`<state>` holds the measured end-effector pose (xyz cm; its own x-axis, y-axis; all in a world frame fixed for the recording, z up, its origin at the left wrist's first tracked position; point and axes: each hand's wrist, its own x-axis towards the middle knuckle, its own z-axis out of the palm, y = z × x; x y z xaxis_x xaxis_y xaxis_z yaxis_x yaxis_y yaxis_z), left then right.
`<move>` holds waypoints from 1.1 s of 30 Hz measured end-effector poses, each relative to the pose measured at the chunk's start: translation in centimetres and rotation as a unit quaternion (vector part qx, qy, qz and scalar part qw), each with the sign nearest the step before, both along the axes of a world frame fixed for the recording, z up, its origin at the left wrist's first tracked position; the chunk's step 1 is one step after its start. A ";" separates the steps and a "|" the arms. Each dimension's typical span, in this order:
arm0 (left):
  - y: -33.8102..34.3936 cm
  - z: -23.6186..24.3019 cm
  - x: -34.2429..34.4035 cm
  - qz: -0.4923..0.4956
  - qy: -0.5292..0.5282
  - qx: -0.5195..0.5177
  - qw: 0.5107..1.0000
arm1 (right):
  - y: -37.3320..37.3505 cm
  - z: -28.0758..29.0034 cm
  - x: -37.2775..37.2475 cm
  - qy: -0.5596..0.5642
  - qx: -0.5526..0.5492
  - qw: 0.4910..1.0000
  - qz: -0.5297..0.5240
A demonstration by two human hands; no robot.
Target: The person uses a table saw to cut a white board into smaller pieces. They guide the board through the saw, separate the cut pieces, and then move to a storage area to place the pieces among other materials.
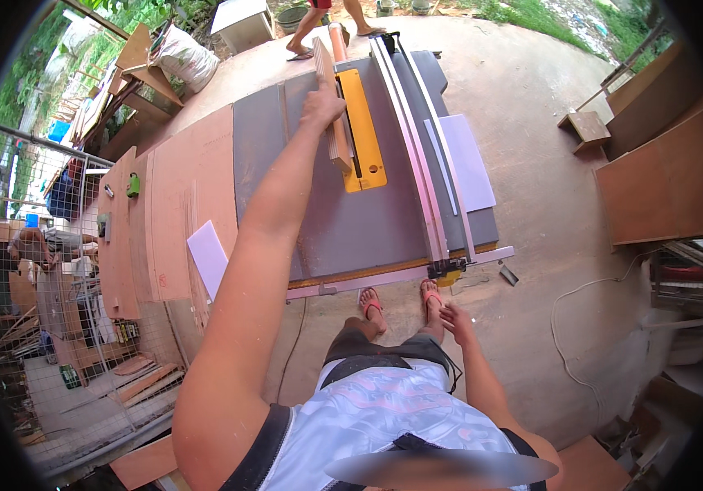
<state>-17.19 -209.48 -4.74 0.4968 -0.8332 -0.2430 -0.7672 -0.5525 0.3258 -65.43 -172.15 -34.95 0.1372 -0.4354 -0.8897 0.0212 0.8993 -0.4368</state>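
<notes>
My left arm reaches far forward over a grey table saw [343, 233]. At its end, my left hand [321, 106] is closed around a long strip of wood [339, 147] that lies along the left side of the saw's yellow insert plate [365, 135]. The strip points away from me, past the plate's far end. To the right of the plate runs the saw's long metal fence [417, 155]. Down by my right leg hangs my right hand [458, 321], its fingers loosely apart and nothing in it, near the saw's front rail [494, 255].
Wooden boards [188, 188] adjoin the saw's left side, with a white panel [208, 258] on them and a green tool [133, 186]. Another white panel [467, 164] lies right of the fence. A cable [560, 352] curves over the floor. Another person's legs [318, 24] show beyond the saw.
</notes>
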 end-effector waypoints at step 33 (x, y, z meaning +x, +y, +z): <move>0.0 -0.5 1.7 -0.083 -0.063 0.024 0.994 | -7.4 31.2 17.9 0.094 -0.482 0.730 0.476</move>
<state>-15.45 -209.45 -5.24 0.3818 -0.8955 -0.2288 -0.8826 -0.4267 0.1972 -47.48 -179.51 -3.74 0.7008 -0.6579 -0.2758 -0.5542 -0.2586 -0.7912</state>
